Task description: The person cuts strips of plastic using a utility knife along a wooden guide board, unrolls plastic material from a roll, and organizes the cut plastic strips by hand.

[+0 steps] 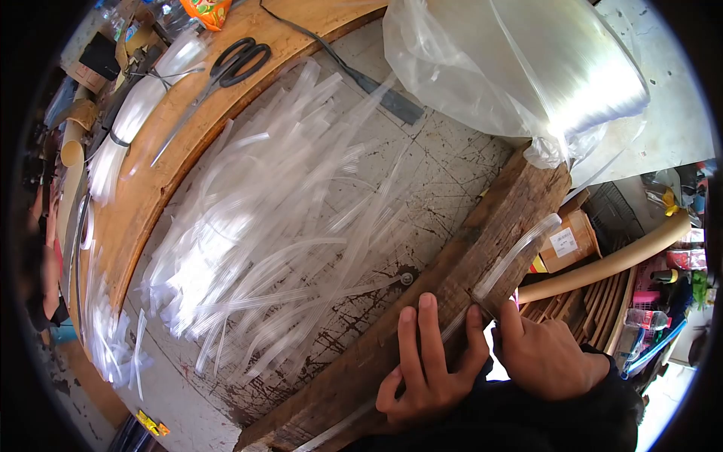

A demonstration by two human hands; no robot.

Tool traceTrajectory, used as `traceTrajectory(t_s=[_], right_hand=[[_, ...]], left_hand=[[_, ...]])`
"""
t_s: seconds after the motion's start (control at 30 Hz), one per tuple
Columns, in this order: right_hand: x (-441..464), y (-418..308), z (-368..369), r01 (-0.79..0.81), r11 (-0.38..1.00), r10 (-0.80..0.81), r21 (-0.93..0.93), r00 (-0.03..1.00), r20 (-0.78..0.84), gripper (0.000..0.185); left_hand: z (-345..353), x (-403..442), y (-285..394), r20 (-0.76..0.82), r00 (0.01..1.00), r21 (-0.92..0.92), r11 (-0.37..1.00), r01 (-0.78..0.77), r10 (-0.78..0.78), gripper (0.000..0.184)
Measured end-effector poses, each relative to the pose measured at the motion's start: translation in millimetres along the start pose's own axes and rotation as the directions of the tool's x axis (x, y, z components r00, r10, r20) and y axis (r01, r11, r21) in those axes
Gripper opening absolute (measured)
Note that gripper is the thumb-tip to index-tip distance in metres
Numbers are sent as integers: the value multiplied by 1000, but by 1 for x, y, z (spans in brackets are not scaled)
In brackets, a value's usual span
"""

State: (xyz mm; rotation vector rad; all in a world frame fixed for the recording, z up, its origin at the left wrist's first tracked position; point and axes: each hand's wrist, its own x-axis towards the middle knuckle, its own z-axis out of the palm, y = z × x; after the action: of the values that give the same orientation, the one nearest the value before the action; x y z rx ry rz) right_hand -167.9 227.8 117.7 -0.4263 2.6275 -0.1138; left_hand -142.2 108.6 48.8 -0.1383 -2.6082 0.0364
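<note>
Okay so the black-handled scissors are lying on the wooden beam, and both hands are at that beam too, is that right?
Not quite: the black-handled scissors lie on the curved wooden board at upper left, as the head view shows. The left hand and right hand are at the wooden beam, as you said.

bright, with white glare on the plastic roll (527, 64) and strips (256, 226); edges curve into black, left side blurred
</note>
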Motion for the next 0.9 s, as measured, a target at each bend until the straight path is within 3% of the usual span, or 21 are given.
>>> traceTrajectory(t_s=[0.27, 0.43, 0.67, 0.73, 0.9], right_hand=[[1, -3, -6, -2, 999, 1, 36, 1000, 22, 11], [4, -2, -13, 95, 995, -96, 23, 994, 54, 13], [1, -5, 6, 149, 989, -147, -1, 975, -170, 15], [2, -7, 16, 111, 991, -128, -73, 943, -306, 16], [-2, 2, 17, 201, 973, -228, -111, 911, -343, 20]], left_hand=[[-5, 2, -1, 34, 999, -5, 1000, -23, 23, 19], [-7, 1, -2, 24, 999, -1, 999, -48, 48, 14], [-5, -5, -1, 7, 998, -25, 997, -70, 70, 25], [-4, -5, -2, -13, 997, -17, 997, -74, 74, 22], [-3, -9, -1, -62, 997, -71, 996, -47, 42, 24]])
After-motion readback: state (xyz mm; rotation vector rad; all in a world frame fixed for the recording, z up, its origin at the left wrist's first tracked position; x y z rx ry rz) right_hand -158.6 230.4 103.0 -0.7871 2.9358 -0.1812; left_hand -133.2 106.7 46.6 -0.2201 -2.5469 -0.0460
